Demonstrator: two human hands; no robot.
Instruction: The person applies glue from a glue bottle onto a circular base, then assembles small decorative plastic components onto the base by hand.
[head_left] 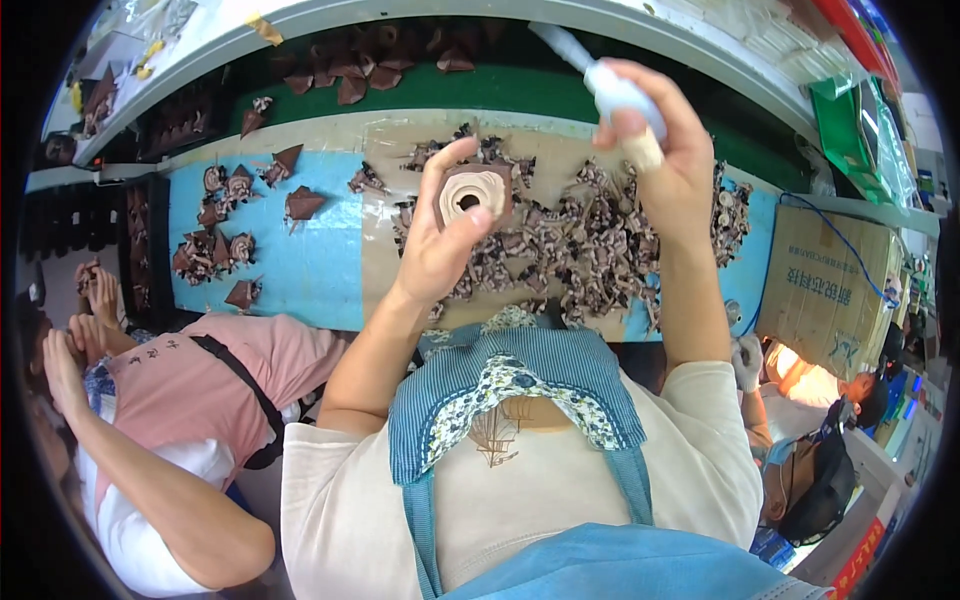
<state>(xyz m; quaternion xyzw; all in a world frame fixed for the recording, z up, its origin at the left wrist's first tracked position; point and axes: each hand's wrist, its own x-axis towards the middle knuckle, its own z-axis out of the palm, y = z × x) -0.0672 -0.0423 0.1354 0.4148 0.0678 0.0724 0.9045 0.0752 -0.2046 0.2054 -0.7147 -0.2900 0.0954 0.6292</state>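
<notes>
Left hand: partly closed, thumb on a brown holed part, held above the middle of the workbench; right hand: curled around a white squeeze bottle, nozzle directed leftward past the far edge; small brown pieces lie heaped from middle toward right edge.

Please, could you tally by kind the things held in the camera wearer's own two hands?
Brown piece with cream face, left hand: 1
Whitish nozzle bottle, right hand: 1
Total: 2
</notes>
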